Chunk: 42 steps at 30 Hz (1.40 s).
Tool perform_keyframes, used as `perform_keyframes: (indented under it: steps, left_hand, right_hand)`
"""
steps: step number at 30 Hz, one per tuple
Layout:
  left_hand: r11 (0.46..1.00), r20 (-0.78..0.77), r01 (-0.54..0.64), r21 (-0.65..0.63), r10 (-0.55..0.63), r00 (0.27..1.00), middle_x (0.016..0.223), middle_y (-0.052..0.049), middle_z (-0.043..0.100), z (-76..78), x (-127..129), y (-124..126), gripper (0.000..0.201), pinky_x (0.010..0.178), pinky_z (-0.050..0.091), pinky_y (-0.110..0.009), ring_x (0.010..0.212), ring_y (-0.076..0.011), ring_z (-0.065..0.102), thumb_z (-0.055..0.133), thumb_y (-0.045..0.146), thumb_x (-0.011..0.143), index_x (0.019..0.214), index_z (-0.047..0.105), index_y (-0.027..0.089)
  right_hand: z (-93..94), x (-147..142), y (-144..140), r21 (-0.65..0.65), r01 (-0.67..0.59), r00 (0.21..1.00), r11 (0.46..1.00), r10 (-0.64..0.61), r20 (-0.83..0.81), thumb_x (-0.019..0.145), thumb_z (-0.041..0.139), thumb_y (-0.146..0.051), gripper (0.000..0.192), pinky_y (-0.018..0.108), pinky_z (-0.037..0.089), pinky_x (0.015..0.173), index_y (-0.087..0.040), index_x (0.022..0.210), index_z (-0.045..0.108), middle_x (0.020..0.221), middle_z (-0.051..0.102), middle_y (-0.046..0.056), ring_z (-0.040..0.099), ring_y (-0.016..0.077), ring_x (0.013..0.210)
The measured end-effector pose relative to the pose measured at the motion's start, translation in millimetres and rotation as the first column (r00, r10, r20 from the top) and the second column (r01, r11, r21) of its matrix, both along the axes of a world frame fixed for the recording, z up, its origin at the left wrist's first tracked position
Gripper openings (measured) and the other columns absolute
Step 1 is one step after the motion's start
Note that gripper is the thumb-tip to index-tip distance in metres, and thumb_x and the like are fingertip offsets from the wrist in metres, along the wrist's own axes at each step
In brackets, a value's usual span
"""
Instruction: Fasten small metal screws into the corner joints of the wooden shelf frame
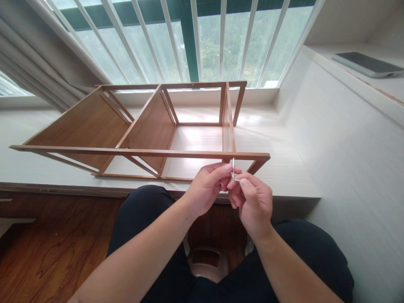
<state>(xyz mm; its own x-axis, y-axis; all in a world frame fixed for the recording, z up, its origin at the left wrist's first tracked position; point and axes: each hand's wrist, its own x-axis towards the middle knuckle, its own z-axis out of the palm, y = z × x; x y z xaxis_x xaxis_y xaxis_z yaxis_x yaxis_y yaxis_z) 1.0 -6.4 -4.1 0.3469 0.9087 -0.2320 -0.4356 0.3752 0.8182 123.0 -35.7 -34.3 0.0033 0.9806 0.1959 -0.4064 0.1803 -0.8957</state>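
A pale wood-grain counter (284,168) runs below a barred window (202,38). On it lies a brown bamboo shelf frame (151,126), tipped on its side. Both hands meet just beneath the frame's near rail: the left hand (205,189) and right hand (252,202) pinch a small L-shaped silver hex key (234,170), its shaft upright against the rail. Judged step: tightening a fastener there; the key needs turning. No readable writing. A dark flat device (366,64) lies on the ledge far right of the frame.

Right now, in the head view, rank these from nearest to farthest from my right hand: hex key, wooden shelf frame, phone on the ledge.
1. Hex key: pinched in the right hand fingers.
2. Wooden shelf frame: front rail just above the hand.
3. Phone: far upper right ledge.
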Motion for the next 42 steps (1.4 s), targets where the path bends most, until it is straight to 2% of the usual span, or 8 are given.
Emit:
perform_keyframes:
  steps: [6, 11, 19, 23, 27, 31, 35, 42]
  left_hand:
    - [1.000, -0.066, -0.001, 0.018, 0.002, 0.998, 0.056, 0.003, 0.048, 2.6, -0.1, 1.5, 0.034, 0.047, 0.045, -0.022, 0.049, -0.0109, 0.052, 0.076, 0.044, 0.081, 0.091, 0.074, 0.012]
    - [1.000, -0.069, -0.002, 0.017, 0.004, 0.998, 0.055, 0.003, 0.049, 3.2, -0.4, 2.3, 0.030, 0.047, 0.043, -0.021, 0.049, -0.0103, 0.051, 0.076, 0.042, 0.081, 0.086, 0.072, 0.012]
    - [0.999, -0.027, 0.035, 0.007, -0.034, 0.999, 0.056, 0.003, 0.048, 4.8, -0.3, 0.4, 0.029, 0.049, 0.046, -0.024, 0.051, -0.0126, 0.051, 0.073, 0.042, 0.082, 0.079, 0.071, 0.013]
    - [1.000, -0.045, 0.011, 0.005, -0.011, 0.999, 0.058, 0.002, 0.050, 4.1, 0.2, 0.8, 0.028, 0.059, 0.045, -0.023, 0.057, -0.0105, 0.050, 0.074, 0.040, 0.082, 0.079, 0.073, 0.012]
    - [0.999, -0.033, 0.034, -0.018, -0.034, 0.999, 0.062, 0.000, 0.053, 2.8, -0.1, 1.9, 0.027, 0.063, 0.043, -0.024, 0.060, -0.0110, 0.052, 0.073, 0.039, 0.083, 0.080, 0.072, 0.013]
    - [0.999, -0.027, 0.017, -0.032, -0.018, 0.999, 0.066, -0.001, 0.056, 3.3, 0.4, 2.4, 0.027, 0.062, 0.041, -0.024, 0.061, -0.0108, 0.052, 0.074, 0.039, 0.082, 0.080, 0.073, 0.013]
    - [0.999, -0.015, 0.018, -0.040, -0.019, 1.000, 0.070, -0.003, 0.060, 3.8, 1.5, 1.9, 0.027, 0.061, 0.041, -0.024, 0.062, -0.0107, 0.052, 0.076, 0.039, 0.081, 0.080, 0.073, 0.012]
    - [1.000, -0.028, 0.005, -0.027, -0.006, 1.000, 0.065, -0.001, 0.055, 3.3, 2.0, 2.4, 0.026, 0.063, 0.042, -0.024, 0.062, -0.0106, 0.052, 0.076, 0.039, 0.081, 0.082, 0.075, 0.013]
  right_hand:
    - [2.0, -0.1, 2.1, -0.071, -0.117, 0.980, 0.991, 0.103, -0.169, 0.095, 0.055, -0.029, 0.026, 0.020, 0.031, 0.037, -0.018, 0.077, 0.068, 0.048, 0.044, -0.006, 0.037, 0.0074, 0.037]
    - [2.3, -0.4, 1.5, -0.063, -0.153, 0.971, 0.986, 0.139, -0.193, 0.095, 0.054, -0.030, 0.025, 0.020, 0.032, 0.038, -0.018, 0.076, 0.066, 0.051, 0.045, -0.005, 0.039, 0.0080, 0.040]
    - [-13.3, 0.2, -4.9, 0.088, 0.043, 0.993, 0.995, -0.052, 0.105, 0.098, 0.055, -0.039, 0.028, 0.023, 0.034, 0.046, -0.019, 0.079, 0.063, 0.055, 0.046, -0.005, 0.041, 0.0097, 0.046]
    - [-14.5, 4.9, -4.2, 0.181, 0.162, 0.933, 0.970, -0.210, 0.292, 0.095, 0.062, -0.036, 0.023, 0.024, 0.036, 0.049, -0.020, 0.079, 0.063, 0.058, 0.050, -0.004, 0.043, 0.0100, 0.050]
    - [-4.9, 7.6, -2.8, 0.280, 0.209, 0.855, 0.937, -0.314, 0.413, 0.092, 0.066, -0.027, 0.019, 0.023, 0.037, 0.051, -0.019, 0.075, 0.062, 0.058, 0.053, -0.005, 0.044, 0.0088, 0.051]
    - [3.3, 7.1, -1.5, 0.373, 0.235, 0.779, 0.897, -0.403, 0.479, 0.090, 0.069, -0.025, 0.020, 0.022, 0.040, 0.052, -0.018, 0.072, 0.062, 0.062, 0.060, -0.003, 0.050, 0.0089, 0.053]
    - [5.6, 7.0, 1.1, 0.426, 0.257, 0.718, 0.868, -0.466, 0.517, 0.089, 0.070, -0.025, 0.021, 0.020, 0.037, 0.049, -0.018, 0.071, 0.063, 0.059, 0.060, -0.004, 0.043, 0.0065, 0.048]
    - [6.8, 8.2, 2.6, 0.444, 0.268, 0.679, 0.855, -0.494, 0.542, 0.091, 0.066, -0.026, 0.022, 0.021, 0.039, 0.051, -0.018, 0.071, 0.063, 0.060, 0.062, -0.003, 0.046, 0.0077, 0.049]
